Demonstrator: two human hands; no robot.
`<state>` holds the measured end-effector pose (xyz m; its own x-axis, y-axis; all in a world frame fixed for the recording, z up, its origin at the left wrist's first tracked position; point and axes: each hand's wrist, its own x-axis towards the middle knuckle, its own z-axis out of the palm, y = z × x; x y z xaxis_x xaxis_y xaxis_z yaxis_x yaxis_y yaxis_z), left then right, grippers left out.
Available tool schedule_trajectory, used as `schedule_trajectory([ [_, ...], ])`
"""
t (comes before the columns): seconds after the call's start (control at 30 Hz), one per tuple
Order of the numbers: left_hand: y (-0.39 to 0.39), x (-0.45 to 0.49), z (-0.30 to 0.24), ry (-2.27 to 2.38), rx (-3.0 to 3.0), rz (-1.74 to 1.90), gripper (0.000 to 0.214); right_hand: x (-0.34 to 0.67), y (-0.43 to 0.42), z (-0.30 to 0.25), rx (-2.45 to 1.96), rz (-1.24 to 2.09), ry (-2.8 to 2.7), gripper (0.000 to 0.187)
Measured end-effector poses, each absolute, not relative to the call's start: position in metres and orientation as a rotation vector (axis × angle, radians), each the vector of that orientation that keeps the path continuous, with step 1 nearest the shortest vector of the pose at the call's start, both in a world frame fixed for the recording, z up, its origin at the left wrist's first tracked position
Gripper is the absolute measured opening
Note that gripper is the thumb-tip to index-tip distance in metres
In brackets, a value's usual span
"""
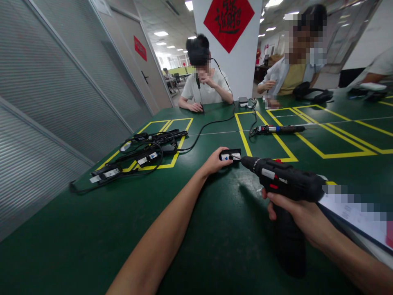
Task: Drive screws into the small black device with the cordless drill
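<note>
Drill (pixel 285 178) at a small black case (pixel 231 151)

My left hand (pixel 216 160) wraps the case's left end, near the middle of the bench (pixel 221 229); white and blue pieces (pixel 236 156) sit inside. My right hand (pixel 288 205) grips the drill's handle (pixel 290 241), bit at the case's right end; whether it touches, I can't tell. The drill's labels (pixel 268 174) are too small for me to read. Black parts (pixel 112 170) with cables (pixel 215 122) lie near the bench's left edge. Yellow tape (pixel 344 155) marks the green top. Past the far edge a person (pixel 216 92) sits before a pillar (pixel 248 61) bearing a red diamond (pixel 229 43) with Chinese characters (pixel 229 20).

Arms (pixel 167 229) extended, fingers (pixel 272 211) apparently curled.
</note>
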<state>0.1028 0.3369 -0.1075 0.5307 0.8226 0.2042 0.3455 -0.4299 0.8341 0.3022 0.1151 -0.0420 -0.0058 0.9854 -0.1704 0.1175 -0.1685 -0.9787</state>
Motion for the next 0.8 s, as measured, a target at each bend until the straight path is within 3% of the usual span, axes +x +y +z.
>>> schedule_trajectory([
  [0.8,0.3373,0.1024,-0.1077,0.962,2.023,0.796,0.052,0.3026,0.1162,-0.0419,-1.385,1.333,-1.195,0.021],
])
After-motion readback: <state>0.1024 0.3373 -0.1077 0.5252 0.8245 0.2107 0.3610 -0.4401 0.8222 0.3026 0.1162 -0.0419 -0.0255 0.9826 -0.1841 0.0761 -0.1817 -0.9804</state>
